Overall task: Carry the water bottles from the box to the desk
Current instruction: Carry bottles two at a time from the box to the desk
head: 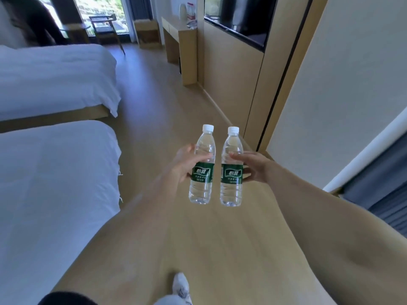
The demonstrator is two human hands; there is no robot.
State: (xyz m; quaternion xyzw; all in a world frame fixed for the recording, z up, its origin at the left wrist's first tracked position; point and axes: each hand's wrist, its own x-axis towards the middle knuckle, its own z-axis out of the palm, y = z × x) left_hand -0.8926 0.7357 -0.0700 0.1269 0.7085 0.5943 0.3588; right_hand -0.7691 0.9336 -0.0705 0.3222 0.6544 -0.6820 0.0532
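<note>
- Two beds with white covers (50, 172) fill the left side of the frame.
- The left hand (184, 165) grips a clear water bottle (202, 166) upright at frame centre; white cap, green label reading 怡寶.
- Just beside it, apart, the right hand (253, 167) holds a second bottle (231, 168) upright, same green 怡寶 label.
- At the upper centre, a wooden table (179, 34) carries more bottles with red labels (191, 12), writing too small to read.
- A dark screen (242, 18) hangs on the wall, upper right.

black sleeve (66, 299), white shoe (181, 282)
</note>
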